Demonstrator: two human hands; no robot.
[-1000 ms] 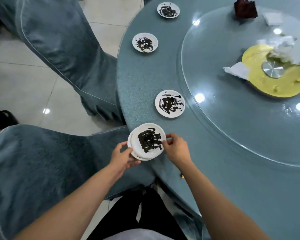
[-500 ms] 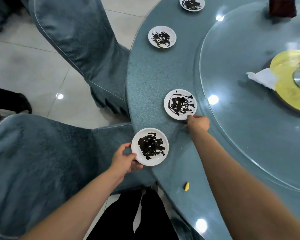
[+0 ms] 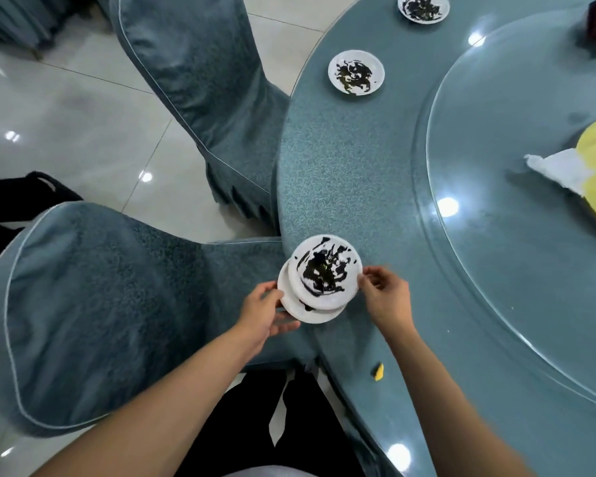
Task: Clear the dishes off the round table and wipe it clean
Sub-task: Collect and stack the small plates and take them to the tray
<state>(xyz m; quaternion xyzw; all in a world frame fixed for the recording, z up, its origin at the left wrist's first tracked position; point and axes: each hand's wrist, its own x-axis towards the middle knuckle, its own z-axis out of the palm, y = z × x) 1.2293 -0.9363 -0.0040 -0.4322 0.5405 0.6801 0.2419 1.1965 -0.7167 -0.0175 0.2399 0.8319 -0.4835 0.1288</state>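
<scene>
While the left hand cups the lower white saucer from beneath at the tabletop edge, the right hand pinches the rim of a sauce-smeared saucer lying on it — slightly offset; two more dirty saucers sit farther along the rim, beside the glass turntable

Glossy glass turntable on a speckled matt tabletop (chair covers look like nubby cloth).
</scene>
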